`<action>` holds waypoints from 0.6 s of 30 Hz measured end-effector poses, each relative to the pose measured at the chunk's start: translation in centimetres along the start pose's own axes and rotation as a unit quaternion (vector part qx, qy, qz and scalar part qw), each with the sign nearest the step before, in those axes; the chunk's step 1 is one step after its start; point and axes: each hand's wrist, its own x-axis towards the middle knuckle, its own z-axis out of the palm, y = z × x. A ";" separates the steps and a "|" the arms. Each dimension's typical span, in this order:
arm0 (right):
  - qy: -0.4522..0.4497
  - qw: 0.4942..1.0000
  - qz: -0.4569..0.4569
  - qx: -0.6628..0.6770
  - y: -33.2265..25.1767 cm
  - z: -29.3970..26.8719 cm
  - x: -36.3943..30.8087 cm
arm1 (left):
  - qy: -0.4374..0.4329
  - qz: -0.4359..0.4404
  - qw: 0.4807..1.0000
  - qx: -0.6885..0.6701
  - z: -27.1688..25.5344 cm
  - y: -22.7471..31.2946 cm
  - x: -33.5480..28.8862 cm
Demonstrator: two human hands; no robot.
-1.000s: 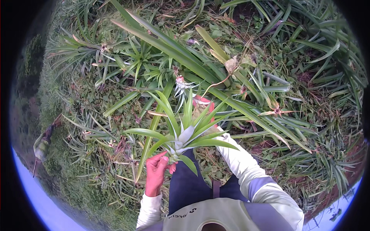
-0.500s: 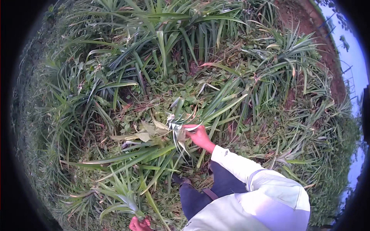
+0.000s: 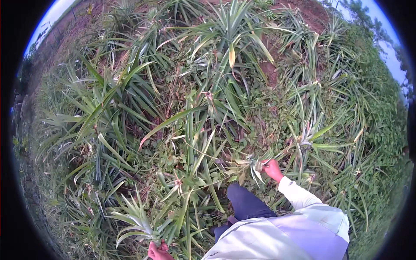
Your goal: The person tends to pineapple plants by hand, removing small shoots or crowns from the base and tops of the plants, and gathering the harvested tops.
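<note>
At the lower left, my left hand (image 3: 159, 251) is closed round the base of a pineapple sucker (image 3: 142, 223), whose pale green leaves fan up and to the left. My right hand (image 3: 272, 170) reaches out right of centre, its fingers pressed round a smaller pineapple shoot (image 3: 255, 168) with curled, silvery-green leaves. Some dry, yellowish leaves stick out on the shoot's left side. Its base is hidden by my fingers. Below it show my dark trouser leg (image 3: 247, 201) and light shirt (image 3: 264, 236).
Long-leaved pineapple plants grow all round, including a tall one (image 3: 232, 30) ahead and a dense clump (image 3: 112, 99) on the left. A splayed plant (image 3: 305, 141) stands beyond my right hand. Weeds and dry stalks cover the ground; bare reddish soil (image 3: 268, 71) shows farther off.
My view has swung and moved on among the plants. My right hand, still gripping its shoot, now appears farther right and lower. My left hand keeps its sucker at the lower left.
</note>
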 end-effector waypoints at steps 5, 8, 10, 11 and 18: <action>0.201 0.861 0.294 0.364 17.0 -5.1 -3.0 | -0.036 0.012 0.996 -0.075 12.5 1.7 2.2; 0.285 0.840 0.277 0.370 22.8 -8.2 -8.0 | -0.133 0.002 0.988 -0.077 18.1 2.2 2.0; 0.257 0.846 0.377 0.275 24.6 -8.5 -10.2 | -0.113 0.020 0.991 -0.067 23.1 3.8 -0.6; 0.239 0.834 0.441 0.229 24.4 -7.9 -11.1 | -0.113 0.025 0.992 -0.054 24.2 4.2 -1.0; 0.234 0.830 0.384 0.330 22.6 -10.5 -9.9 | -0.260 -0.005 0.965 -0.017 31.2 5.5 -2.4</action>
